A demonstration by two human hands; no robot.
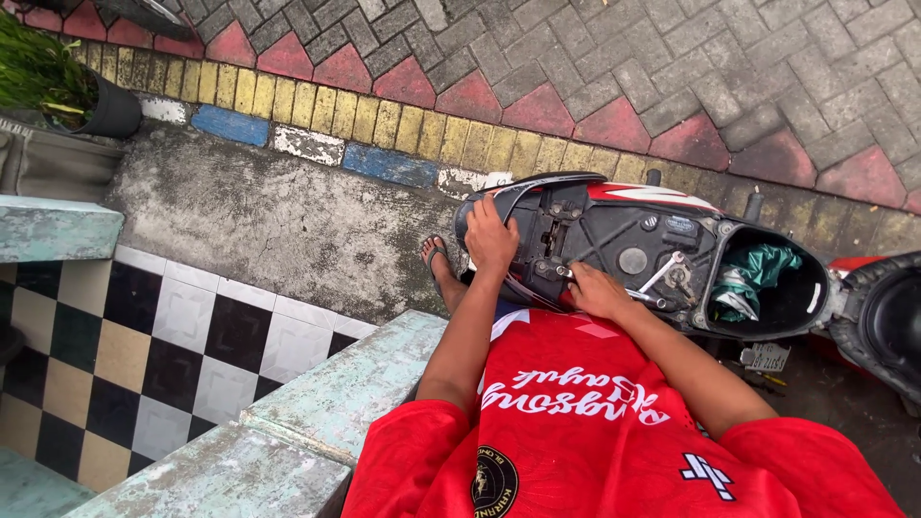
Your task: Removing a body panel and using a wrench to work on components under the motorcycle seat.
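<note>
I look down over my red shirt at the rear of a scooter [662, 235] with its seat raised and the storage tub open. My left hand [489, 238] grips the black rear edge of the scooter's tail body panel [537, 184]. My right hand [595, 291] rests on the near side of the tub frame, fingers closed around a small metal tool or bolt that I cannot make out. A silver wrench [664, 272] lies inside the frame just right of that hand. A green cloth [763, 271] sits in the storage tub.
A pale green concrete ledge [317, 412] runs along my left. Black, white and cream floor tiles [144, 336] lie beyond it. My sandalled foot [436, 257] stands on rough concrete. A potted plant [67, 86] is at top left; the raised seat [883, 317] at right.
</note>
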